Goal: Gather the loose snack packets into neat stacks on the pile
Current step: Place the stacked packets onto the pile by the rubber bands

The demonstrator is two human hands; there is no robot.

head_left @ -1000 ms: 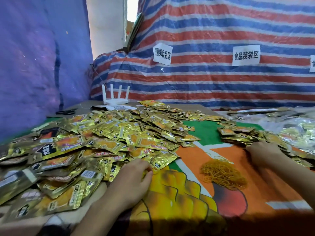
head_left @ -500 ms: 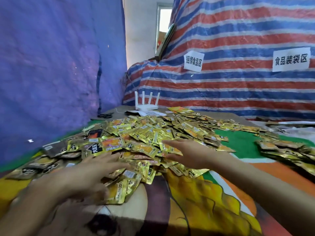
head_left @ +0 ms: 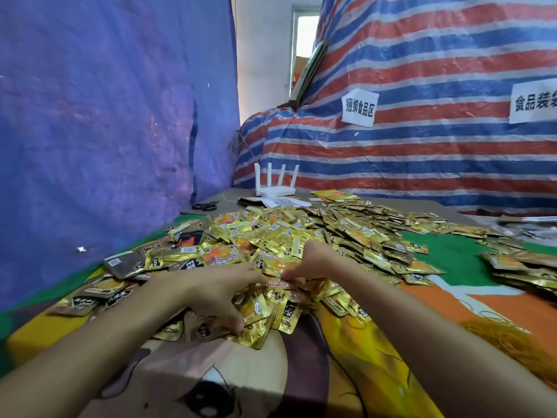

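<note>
snack packets [head_left: 301, 233] heaped over the tabletop's [head_left: 452, 260] left half. left hand [head_left: 217, 294] curls round a bunch on the near side, right hand [head_left: 310, 260] pinches some beside it. prob light, slippery foil, so squeeze stacks by the long edges imo.

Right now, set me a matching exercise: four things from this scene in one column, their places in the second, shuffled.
1. router
2. scissors
3. rubber bands
4. paper label

A. stuck on the striped tarp
B. lying flat, back left, nearest the blue tarp
C. heaped at the right on the orange cloth
D. standing behind the snack packets, aerials up

Pairs: 1-D, 2-B, 3-C, 4-A
</note>
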